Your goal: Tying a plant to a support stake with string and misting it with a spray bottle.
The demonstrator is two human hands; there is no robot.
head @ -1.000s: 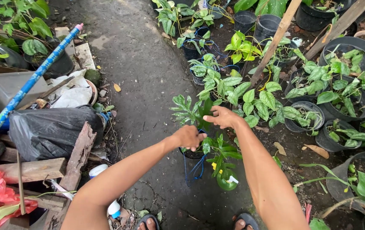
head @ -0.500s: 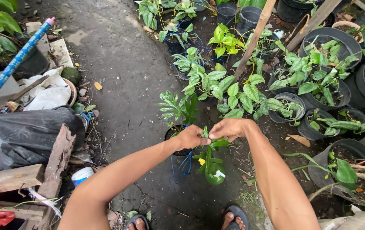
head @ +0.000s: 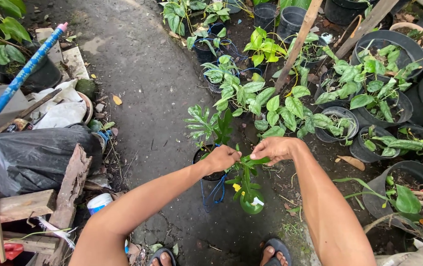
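- The left hand is closed in a fist-like grip around the stems of a small plant in a green pot, just below centre of the frame.
- The right hand is pinched shut on the tips of that plant's narrow leaves, drawing them sideways toward the left hand.
- To handle it well, I judge the leaves should be gathered gently, held near their bases instead of the tips, so none tear or fold.
- A black pot with blue wire hangers stands touching the left hand's far side, holding a variegated plant.
- The ground is a damp, dark concrete path running up the middle of the frame.
- Right of it, black nursery pots with broad-leaved plants crowd bare soil.
- At left lie a black plastic bag, wooden planks and a blue pole.
- Sandalled feet show at the bottom edge.
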